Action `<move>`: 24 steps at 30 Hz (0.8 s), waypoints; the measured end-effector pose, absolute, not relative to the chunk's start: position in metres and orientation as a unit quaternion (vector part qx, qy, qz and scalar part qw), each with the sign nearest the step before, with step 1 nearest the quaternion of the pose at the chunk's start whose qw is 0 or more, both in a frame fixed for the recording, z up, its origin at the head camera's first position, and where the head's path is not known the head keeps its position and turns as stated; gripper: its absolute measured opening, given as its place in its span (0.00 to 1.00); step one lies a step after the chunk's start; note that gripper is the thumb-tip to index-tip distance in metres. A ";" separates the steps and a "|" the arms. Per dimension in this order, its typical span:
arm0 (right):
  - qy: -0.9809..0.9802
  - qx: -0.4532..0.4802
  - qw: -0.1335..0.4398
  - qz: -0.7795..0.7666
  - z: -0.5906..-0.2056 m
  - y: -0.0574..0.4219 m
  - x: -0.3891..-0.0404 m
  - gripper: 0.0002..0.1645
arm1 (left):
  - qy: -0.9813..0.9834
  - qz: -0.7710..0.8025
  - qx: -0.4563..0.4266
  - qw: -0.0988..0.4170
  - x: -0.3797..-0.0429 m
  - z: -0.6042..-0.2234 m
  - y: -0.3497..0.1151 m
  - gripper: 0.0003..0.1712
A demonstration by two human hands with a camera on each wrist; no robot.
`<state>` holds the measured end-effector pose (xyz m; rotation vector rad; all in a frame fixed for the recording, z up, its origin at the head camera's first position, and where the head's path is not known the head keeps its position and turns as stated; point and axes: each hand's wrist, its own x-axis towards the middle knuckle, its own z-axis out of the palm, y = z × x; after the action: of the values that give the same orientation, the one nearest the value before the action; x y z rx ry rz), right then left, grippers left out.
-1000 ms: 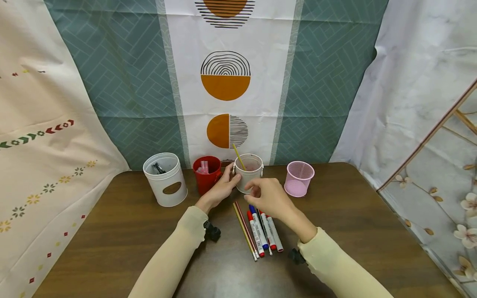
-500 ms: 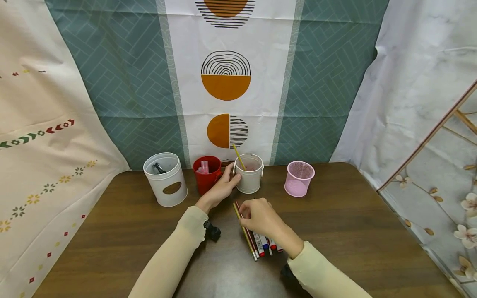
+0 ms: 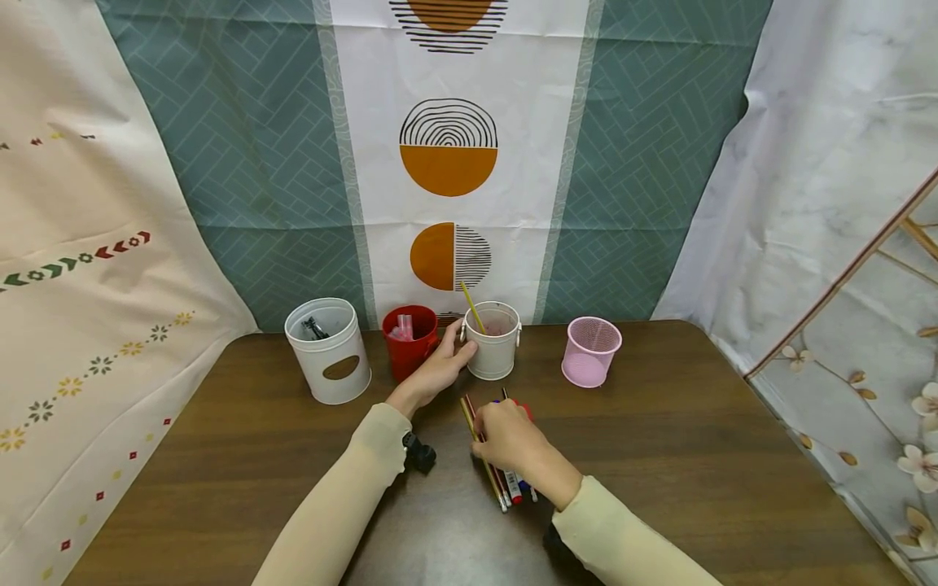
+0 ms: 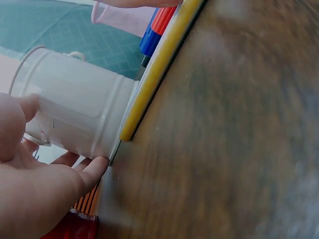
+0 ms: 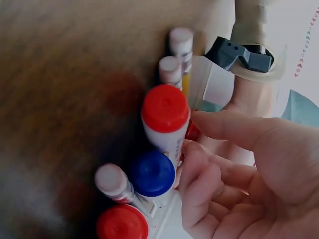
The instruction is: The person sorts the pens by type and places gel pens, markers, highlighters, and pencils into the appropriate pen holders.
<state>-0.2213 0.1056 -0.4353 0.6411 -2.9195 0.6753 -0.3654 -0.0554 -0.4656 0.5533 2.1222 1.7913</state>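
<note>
My left hand [image 3: 440,365] holds the small white bucket [image 3: 491,358] by its left side, with the thumb on the near wall and the fingers around behind. A yellow pencil [image 3: 473,309] leans out of the bucket. My right hand [image 3: 519,439] is bent over a row of pencils [image 3: 494,485] and markers on the table, covering much of it. From the right wrist, curled fingers and a thumb lie close beside a red-ended marker [image 5: 165,112]; I cannot tell whether they pinch it. A blue-ended marker [image 5: 152,174] and pencil erasers [image 5: 181,42] show around it.
Left of the bucket stands a red cup [image 3: 407,354] with pinkish translucent pieces inside. Farther left is a white container [image 3: 322,334] with an oval cutout and dark items. A pink mesh cup [image 3: 590,354] stands right. A patterned cloth [image 3: 293,146] hangs behind the table.
My right hand has come down from beside the bucket toward me, over the pencils and markers. The left hand and bucket have stayed in place.
</note>
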 end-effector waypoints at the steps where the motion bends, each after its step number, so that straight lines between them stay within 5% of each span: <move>1: -0.953 0.210 0.036 0.216 -0.436 0.105 -0.221 0.14 | 0.742 0.624 0.192 0.154 -0.365 -0.466 -0.056 0.40; 12: -0.967 0.192 -0.002 0.167 -0.438 0.098 -0.222 0.24 | 0.747 0.619 0.190 0.151 -0.366 -0.468 -0.058 0.40; 24: -0.938 0.199 -0.042 0.282 -0.425 0.121 -0.227 0.13 | 0.736 0.628 0.202 0.154 -0.366 -0.467 -0.056 0.40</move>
<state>-0.2266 0.1213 -0.4252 0.6412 -3.0281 0.9110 -0.3662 -0.0562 -0.4666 0.5782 2.1084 1.8007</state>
